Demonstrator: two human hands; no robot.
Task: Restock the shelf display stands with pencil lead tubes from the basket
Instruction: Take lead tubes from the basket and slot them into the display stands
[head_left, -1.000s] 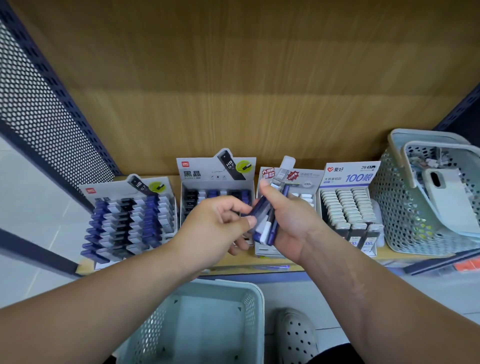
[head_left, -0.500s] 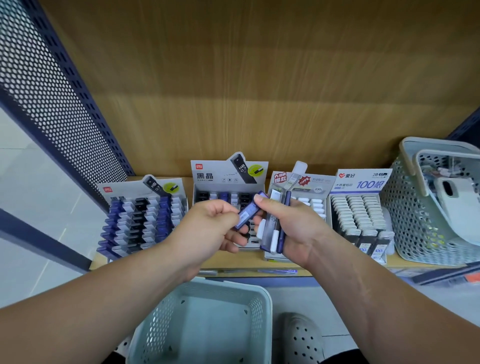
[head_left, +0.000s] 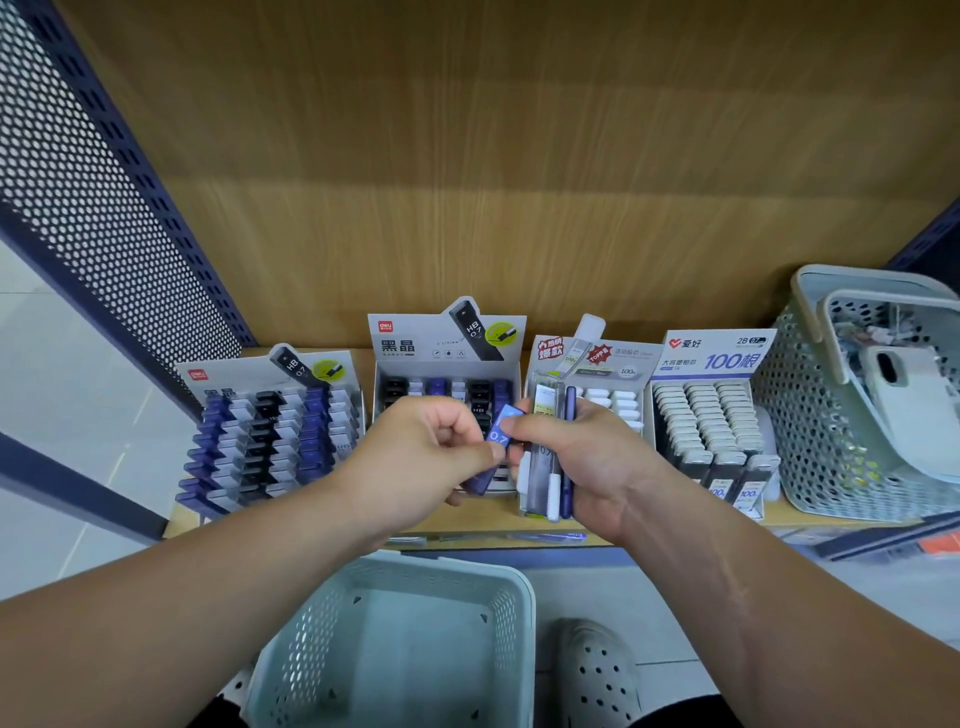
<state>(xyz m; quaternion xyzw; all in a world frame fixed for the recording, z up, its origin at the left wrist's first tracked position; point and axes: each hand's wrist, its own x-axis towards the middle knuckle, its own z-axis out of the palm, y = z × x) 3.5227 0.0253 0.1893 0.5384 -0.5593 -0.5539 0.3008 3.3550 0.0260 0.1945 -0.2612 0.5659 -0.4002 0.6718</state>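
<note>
- The left hand (head_left: 431, 457) is held in front of the second display stand, fingers curled. Its grip is closed round the lower part of a blue lead tube (head_left: 500, 435) marked 0.7.
- The right hand (head_left: 587, 462) is just beside it, and its thumb tip touches the upper part of the same blue tube.
- The right hand's grip is also closed round a bundle of lead tubes (head_left: 543, 470) standing roughly upright in the palm. It has a clear grey tube, a white-capped one and a dark blue one.
- Both hands hover above the front of the wooden shelf (head_left: 483, 524), so the tubes they hold are in the air and in no stand.
- Four cardboard display stands sit side by side on the shelf.
- The far-left stand (head_left: 275, 431) has stepped rows of blue, black and white tubes under an HB 0.7 header.
- The second stand (head_left: 447, 358), with the same header, shows blue, black and white caps in its top row. The hands hide its lower rows.
- The third stand (head_left: 618, 364) holds white-capped tubes and is partly covered by the right hand.
- The fourth stand (head_left: 709, 421), labelled 2B and 100, holds three columns of white-capped tubes.
- A pale green perforated basket (head_left: 810, 415) stands at the right end of the shelf, just beside the fourth stand. It holds a white case-like object (head_left: 904, 395) and small packets that are too small to identify.
- A second pale green basket (head_left: 441, 565) sits below the shelf edge, between the forearms.
- A white perforated shoe (head_left: 597, 675) rests on the tiled floor to the right of that basket.
- A perforated metal side panel (head_left: 104, 208) closes off the shelf on the left.
</note>
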